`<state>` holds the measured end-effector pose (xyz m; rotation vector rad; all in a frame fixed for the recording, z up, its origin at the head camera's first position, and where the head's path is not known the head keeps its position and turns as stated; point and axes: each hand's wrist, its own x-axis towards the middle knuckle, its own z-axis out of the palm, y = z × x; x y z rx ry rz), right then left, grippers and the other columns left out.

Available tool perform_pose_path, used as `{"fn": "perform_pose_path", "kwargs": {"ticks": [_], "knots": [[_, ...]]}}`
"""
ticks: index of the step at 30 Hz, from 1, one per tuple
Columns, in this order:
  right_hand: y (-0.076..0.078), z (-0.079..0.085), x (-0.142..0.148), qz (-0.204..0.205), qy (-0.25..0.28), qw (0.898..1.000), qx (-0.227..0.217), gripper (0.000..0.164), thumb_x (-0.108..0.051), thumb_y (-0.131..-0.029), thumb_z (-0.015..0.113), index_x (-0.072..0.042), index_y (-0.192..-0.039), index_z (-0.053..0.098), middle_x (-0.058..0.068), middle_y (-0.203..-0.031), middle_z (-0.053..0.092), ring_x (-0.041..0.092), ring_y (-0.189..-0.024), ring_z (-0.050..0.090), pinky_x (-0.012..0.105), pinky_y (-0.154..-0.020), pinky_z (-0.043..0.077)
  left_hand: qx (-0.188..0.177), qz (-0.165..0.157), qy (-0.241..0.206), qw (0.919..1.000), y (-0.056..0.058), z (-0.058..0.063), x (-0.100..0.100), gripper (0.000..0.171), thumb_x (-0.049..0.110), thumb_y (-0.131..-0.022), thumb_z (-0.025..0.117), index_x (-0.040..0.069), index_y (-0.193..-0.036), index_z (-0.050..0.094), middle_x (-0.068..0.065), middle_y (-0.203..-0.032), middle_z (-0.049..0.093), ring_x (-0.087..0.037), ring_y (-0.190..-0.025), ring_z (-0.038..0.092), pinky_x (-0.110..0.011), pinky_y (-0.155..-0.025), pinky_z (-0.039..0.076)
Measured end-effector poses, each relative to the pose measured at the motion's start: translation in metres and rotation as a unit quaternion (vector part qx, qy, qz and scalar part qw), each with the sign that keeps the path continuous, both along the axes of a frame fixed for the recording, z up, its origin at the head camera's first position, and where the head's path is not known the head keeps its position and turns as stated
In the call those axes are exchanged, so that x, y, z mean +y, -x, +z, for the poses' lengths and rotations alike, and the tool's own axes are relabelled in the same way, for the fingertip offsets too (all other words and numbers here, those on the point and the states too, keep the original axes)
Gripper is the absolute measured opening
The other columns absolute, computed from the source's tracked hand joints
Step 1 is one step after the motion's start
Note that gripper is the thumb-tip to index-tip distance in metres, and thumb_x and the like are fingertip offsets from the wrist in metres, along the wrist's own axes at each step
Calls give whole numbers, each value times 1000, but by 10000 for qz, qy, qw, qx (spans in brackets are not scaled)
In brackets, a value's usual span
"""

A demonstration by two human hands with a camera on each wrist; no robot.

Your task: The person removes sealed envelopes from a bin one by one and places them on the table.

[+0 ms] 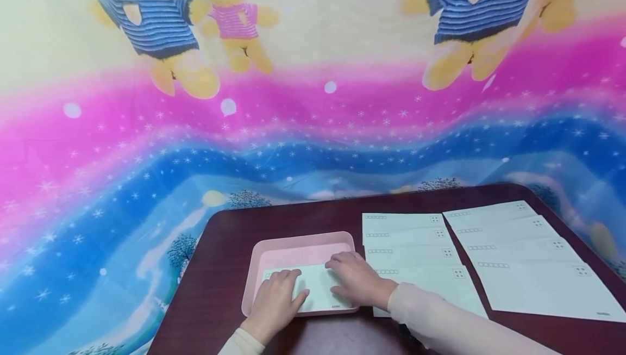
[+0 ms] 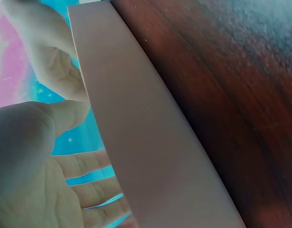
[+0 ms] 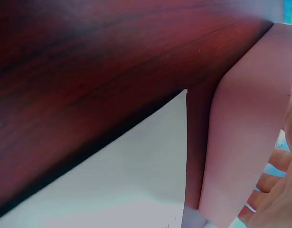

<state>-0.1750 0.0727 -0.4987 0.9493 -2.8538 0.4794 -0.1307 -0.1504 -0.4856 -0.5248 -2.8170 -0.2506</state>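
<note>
A pale envelope (image 1: 318, 290) printed with small boxes lies in a shallow pink tray (image 1: 264, 249) in the head view. Over its left part rests my left hand (image 1: 273, 301), fingers extended and thumb apart. My right hand (image 1: 359, 279) reaches in from the right, with its fingers over the envelope's upper right part. In the left wrist view, the tray's outer wall (image 2: 131, 114) partly hides the left fingers (image 2: 91, 192). The right wrist view shows the right fingers (image 3: 267, 183) behind the tray's wall (image 3: 245, 118). Neither fingertip contact is clear.
Right of the tray lie two overlapping columns of similar envelopes, a nearer column (image 1: 411, 260) and a farther column (image 1: 543, 284). One envelope corner (image 3: 150, 156) comes close to the tray. All stand on a dark red-brown table (image 1: 210, 290), backed by a patterned cloth (image 1: 323, 116).
</note>
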Motion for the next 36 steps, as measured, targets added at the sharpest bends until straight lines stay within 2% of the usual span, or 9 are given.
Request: {"fn": "perform_pose_path", "kwargs": {"ticks": [7,13,19,24,27,30,33,36], "knots": [[0,-3,-10,90,-625,9976,-292,71,-45,-74,85,-14,-133,62,9,-127,62,26,-120,56,48,-116,37,-202,97,-14,9997,3,-1,-4,45,40,-87,75,8,-117,69,-9,-110,74,-28,-98,69,-45,-76,55],[-1,-2,-13,66,-752,9967,-296,75,-49,-72,85,-15,-134,60,9,-123,63,27,-116,58,47,-114,38,-278,155,11,9995,3,-1,-5,44,39,-87,75,7,-117,69,-10,-108,74,-29,-97,69,-46,-75,55],[3,-3,-14,-33,-610,9978,-264,80,-49,-65,91,-12,-131,63,5,-109,62,19,-97,56,37,-97,45,-269,139,18,9995,3,-1,-6,43,39,-87,75,8,-116,69,-10,-107,74,-29,-96,69,-46,-73,55],[8,-5,-16,-211,-304,9983,-440,88,-41,-63,95,-11,-137,58,4,-105,56,14,-87,48,29,-81,47,-243,126,42,9996,3,-1,-7,43,39,-88,74,8,-117,69,-10,-108,74,-28,-96,69,-45,-73,55],[11,-6,-17,-337,102,9981,-505,78,-30,-67,93,-8,-135,61,4,-105,56,13,-84,48,26,-75,48,-242,136,64,9996,3,0,-7,43,39,-88,73,9,-118,69,-10,-109,74,-29,-98,69,-45,-74,55],[13,-7,-17,-451,592,9957,-548,59,-19,-73,89,-5,-126,66,3,-100,57,11,-82,50,25,-72,49,-228,137,62,9996,3,2,-6,43,40,-88,73,9,-118,69,-10,-110,74,-29,-100,69,-46,-76,56],[15,-7,-16,-489,916,9929,-582,41,-14,-81,83,-5,-118,69,3,-99,63,12,-83,56,28,-75,52,-181,131,48,9997,2,4,-4,44,40,-88,73,9,-118,69,-10,-111,74,-28,-101,69,-45,-77,56],[16,-5,-16,-454,1092,9910,-633,31,-10,-86,77,-4,-116,70,6,-102,71,13,-91,64,33,-83,55,-160,127,34,9998,1,6,-4,44,40,-88,73,9,-119,69,-9,-112,73,-29,-101,69,-46,-78,55]]}}
